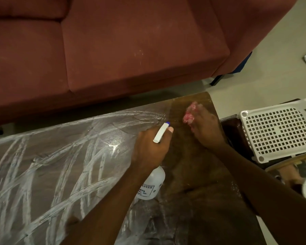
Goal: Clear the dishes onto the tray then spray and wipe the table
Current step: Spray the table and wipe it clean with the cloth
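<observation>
Left hand (149, 147) is wrapped around the neck of the spray bottle (151, 184), white trigger head and blue nozzle tip pointing toward the far right corner of the table (42, 174). Right hand (206, 128) presses a crumpled pink-and-white cloth (190, 114) flat against that corner. White streaks arc all across the tabletop's left and middle; the patch under the hands looks dark and bare. A red sofa (122, 46) sits just beyond. A white perforated basket (279, 128) stands to the right, beside the table.

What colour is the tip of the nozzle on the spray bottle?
Blue, on a white spray bottle held by the left hand; the head view shows it.
</observation>
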